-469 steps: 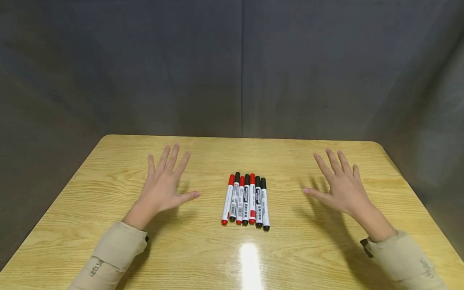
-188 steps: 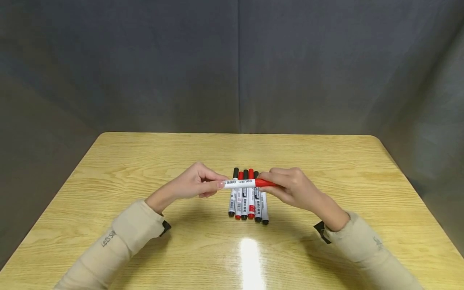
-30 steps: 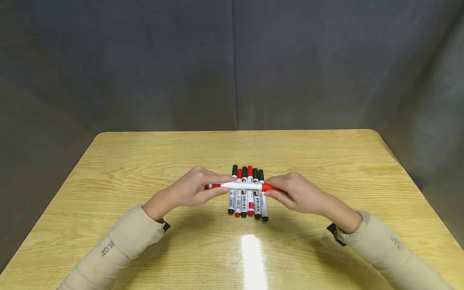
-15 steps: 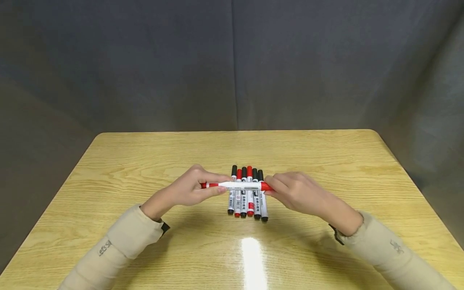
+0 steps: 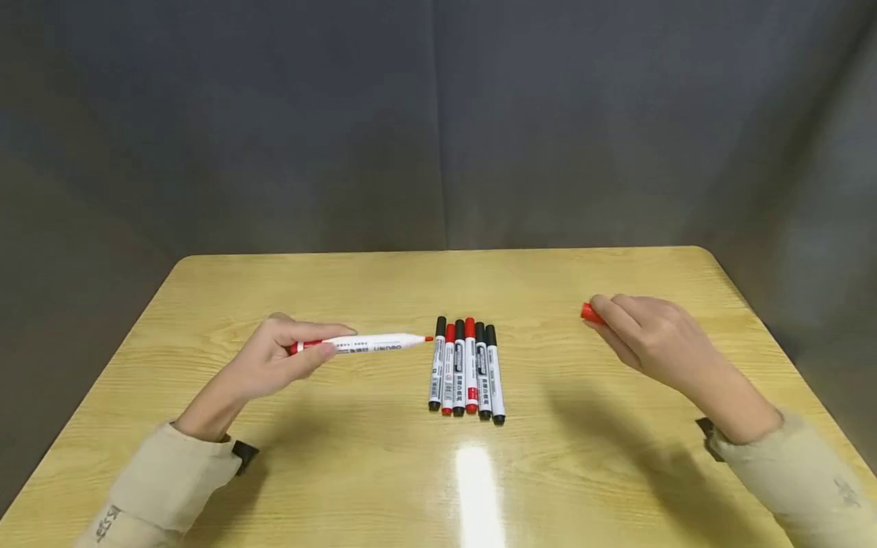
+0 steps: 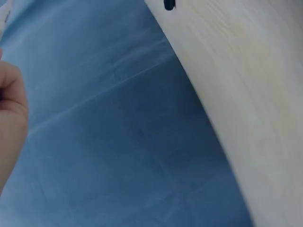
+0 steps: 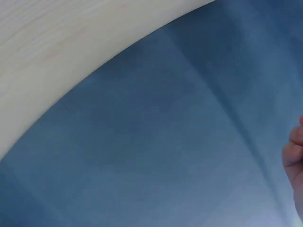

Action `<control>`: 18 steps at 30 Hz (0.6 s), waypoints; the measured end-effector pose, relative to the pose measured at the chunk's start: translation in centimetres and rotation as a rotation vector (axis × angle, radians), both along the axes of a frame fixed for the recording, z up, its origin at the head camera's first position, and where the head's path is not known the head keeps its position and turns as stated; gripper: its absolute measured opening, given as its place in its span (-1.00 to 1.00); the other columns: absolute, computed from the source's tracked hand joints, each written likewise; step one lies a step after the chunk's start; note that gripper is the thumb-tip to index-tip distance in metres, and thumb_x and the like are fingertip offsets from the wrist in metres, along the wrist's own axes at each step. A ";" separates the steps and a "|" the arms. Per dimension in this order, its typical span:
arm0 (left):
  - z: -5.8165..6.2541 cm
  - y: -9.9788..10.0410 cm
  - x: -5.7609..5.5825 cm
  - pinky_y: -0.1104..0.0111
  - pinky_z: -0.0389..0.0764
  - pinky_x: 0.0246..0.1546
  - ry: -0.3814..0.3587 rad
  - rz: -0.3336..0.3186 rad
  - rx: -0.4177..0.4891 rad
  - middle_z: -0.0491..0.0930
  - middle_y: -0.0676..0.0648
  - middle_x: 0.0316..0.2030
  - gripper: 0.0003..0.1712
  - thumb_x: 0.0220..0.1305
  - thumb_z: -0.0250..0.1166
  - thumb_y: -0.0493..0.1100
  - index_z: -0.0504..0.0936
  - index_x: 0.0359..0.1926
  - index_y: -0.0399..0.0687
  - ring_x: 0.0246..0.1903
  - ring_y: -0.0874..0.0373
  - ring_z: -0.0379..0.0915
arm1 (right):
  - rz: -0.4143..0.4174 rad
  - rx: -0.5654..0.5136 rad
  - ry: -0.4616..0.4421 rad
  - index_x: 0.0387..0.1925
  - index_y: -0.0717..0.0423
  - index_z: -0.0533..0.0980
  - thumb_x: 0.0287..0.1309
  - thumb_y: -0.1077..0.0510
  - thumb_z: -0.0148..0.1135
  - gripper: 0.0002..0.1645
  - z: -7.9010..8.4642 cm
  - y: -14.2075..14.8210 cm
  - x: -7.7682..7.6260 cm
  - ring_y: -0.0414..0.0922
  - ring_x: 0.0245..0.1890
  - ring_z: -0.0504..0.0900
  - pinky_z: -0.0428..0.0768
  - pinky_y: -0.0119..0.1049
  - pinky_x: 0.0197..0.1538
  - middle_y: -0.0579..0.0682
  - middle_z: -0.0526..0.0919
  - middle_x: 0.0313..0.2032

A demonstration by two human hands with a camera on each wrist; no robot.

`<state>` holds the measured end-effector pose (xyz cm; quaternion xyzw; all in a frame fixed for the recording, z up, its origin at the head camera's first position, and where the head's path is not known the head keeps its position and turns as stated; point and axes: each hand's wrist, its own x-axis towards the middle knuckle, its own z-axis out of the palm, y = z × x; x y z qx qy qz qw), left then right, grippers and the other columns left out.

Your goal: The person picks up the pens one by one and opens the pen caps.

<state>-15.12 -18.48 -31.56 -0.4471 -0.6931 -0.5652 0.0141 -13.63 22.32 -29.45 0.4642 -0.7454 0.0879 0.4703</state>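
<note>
My left hand [image 5: 267, 358] pinches an uncapped whiteboard marker [image 5: 373, 345] by its red rear end. The white barrel lies sideways above the table, its red tip pointing right toward the row of pens. On the right, my right hand [image 5: 654, 335] grips the red cap [image 5: 591, 313], most of it hidden by the fingers. Between the hands a row of capped whiteboard markers [image 5: 471, 369], some red and some black, lies side by side on the table. Only part of the left hand [image 6: 12, 113] shows in the left wrist view, and a sliver of the right hand [image 7: 294, 156] in the right wrist view.
The wood-grain table [image 5: 356, 479] has rounded far corners and carries a bright light reflection near its front. A dark cloth curtain [image 5: 308, 129] hangs behind it and along both sides.
The cap has come off the red marker. The left hand has moved left with the barrel, the right hand right with the cap. The row of markers stays put.
</note>
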 end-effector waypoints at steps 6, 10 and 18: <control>-0.1 -0.7 0.3 0.53 0.03 -0.88 0.078 0.063 -0.051 0.22 0.01 -0.80 -0.52 0.08 0.16 -0.55 0.63 -0.05 -0.03 -0.82 0.24 0.00 | 0.011 -0.001 -0.197 -0.37 0.31 0.47 0.35 -0.04 -0.13 -0.52 -1.0 0.4 -0.7 -0.21 -0.78 0.32 0.37 -0.33 -0.73 -0.01 0.47 -0.63; -0.7 -1.6 0.9 0.50 0.06 -0.89 0.080 0.150 -0.042 0.31 0.00 -0.75 -0.48 0.03 0.19 -0.57 0.63 -0.04 0.00 -0.81 0.25 0.05 | -0.057 -0.046 -0.298 -0.32 0.31 0.48 0.31 -0.15 -0.15 -0.43 -1.8 1.4 -0.9 -0.24 -0.77 0.37 0.41 -0.35 -0.70 0.00 0.52 -0.61; -1.9 -3.9 1.7 0.44 0.09 -0.87 0.077 0.323 0.005 0.42 0.04 -0.65 -0.53 0.02 0.19 -0.60 0.63 -0.06 -0.16 -0.76 0.27 0.10 | -0.106 -0.097 -0.365 -0.39 0.26 0.43 0.26 -0.22 -0.13 -0.42 -2.8 3.3 -0.6 -0.36 -0.73 0.16 0.23 -0.49 -0.72 -0.13 0.39 -0.68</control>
